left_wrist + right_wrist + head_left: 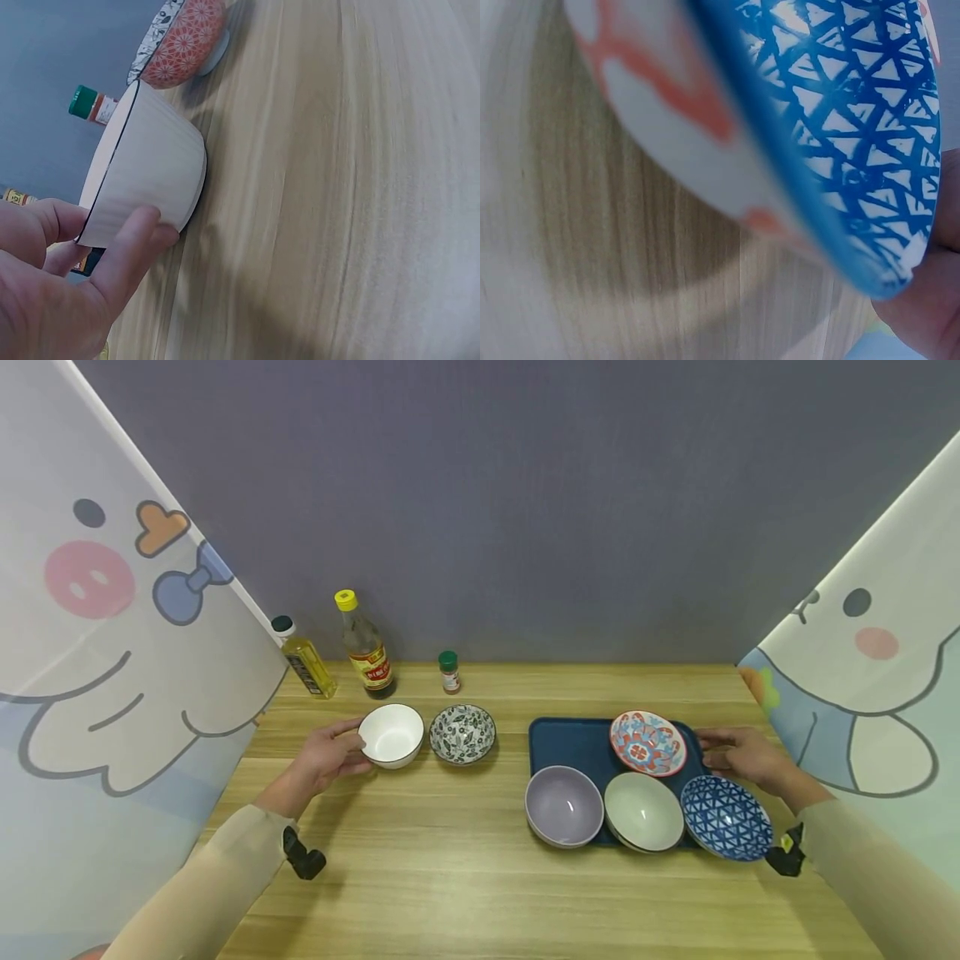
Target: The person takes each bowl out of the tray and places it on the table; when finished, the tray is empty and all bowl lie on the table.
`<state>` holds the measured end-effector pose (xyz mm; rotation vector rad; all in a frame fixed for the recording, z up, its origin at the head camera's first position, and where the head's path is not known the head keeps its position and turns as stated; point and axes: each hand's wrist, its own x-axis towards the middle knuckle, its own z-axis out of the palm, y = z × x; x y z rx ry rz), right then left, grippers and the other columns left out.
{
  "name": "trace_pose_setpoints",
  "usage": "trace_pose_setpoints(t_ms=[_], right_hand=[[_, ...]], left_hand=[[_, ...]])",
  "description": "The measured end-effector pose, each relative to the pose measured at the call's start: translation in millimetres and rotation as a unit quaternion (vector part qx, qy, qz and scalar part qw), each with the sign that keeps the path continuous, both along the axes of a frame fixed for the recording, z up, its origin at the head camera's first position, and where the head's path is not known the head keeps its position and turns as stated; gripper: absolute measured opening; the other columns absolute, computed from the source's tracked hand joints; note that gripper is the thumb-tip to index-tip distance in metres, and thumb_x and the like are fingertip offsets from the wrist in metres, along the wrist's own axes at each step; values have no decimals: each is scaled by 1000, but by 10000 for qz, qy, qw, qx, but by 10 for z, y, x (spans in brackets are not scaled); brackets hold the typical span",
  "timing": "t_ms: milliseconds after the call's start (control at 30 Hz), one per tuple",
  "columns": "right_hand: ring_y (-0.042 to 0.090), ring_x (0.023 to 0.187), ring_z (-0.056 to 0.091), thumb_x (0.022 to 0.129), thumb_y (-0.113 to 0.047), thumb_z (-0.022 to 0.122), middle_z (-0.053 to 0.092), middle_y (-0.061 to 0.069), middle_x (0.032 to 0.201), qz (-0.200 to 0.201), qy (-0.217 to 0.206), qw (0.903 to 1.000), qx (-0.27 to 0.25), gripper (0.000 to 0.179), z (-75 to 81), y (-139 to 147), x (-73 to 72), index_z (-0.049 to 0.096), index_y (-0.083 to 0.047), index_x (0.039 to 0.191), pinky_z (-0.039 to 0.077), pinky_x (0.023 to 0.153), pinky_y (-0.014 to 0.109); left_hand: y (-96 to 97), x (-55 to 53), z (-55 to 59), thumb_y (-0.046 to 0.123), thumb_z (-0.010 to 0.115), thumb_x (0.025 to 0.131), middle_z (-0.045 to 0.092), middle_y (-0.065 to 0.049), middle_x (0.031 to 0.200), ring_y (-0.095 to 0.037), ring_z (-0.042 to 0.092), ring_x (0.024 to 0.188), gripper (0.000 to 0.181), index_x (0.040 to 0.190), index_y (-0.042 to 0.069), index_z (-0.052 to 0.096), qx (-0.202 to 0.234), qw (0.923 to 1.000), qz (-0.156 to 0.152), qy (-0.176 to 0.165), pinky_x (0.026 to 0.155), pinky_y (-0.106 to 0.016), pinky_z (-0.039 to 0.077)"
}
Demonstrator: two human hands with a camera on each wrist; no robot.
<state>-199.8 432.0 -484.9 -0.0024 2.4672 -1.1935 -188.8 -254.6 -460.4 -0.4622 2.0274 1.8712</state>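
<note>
My left hand [335, 753] holds a white bowl [392, 735] with a thin dark rim at its left side. In the left wrist view, one fingertip is at the rim and other fingers lie along the bowl's outer wall. Beside it is a black-and-white leaf-patterned bowl [462, 735], red outside. My right hand [742, 755] has its fingertips at the right edge of a dark blue tray [573, 742]; I cannot tell whether they grip it. Nearest are a red-and-blue flowered bowl [648, 743] and a blue triangle-patterned bowl [855, 112], which hides much of the hand in the right wrist view.
On the tray's front part are a purple bowl [564, 807] and a pale bowl [643, 812]. An oil bottle [307, 662], a yellow-capped sauce bottle [369, 652] and a green-capped spice jar [449, 673] stand along the back left. A grey wall [480, 510] closes off the far side.
</note>
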Motion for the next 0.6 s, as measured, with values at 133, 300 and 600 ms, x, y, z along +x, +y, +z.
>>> trace_pose_setpoints(t_ms=[133, 300, 600], right_hand=[[29, 106, 68, 99, 0, 59, 47, 41, 142, -11, -23, 10000, -5, 61, 6, 4, 7, 33, 15, 152, 64, 79, 31], [29, 106, 68, 98, 0, 60, 47, 41, 142, -8, 0, 10000, -18, 62, 9, 14, 14, 33, 15, 152, 64, 79, 31], [30, 105, 68, 97, 3, 59, 45, 42, 142, 26, -42, 10000, 39, 61, 34, -17, 11, 33, 16, 151, 65, 80, 33]], left_hand=[[-13, 11, -35, 2, 51, 100, 34, -37, 152, -18, 73, 85, 67, 162, 5, 27, 48, 10000, 17, -11, 84, -34, 65], [-41, 39, -84, 3, 52, 102, 29, -35, 154, -18, 72, 86, 67, 164, 9, 25, 203, 9998, -19, 7, 84, -34, 65], [-106, 92, -102, 9, 55, 106, 36, -38, 150, -21, 73, 95, 68, 165, 13, 22, 197, 9992, -330, 122, 89, -37, 64]])
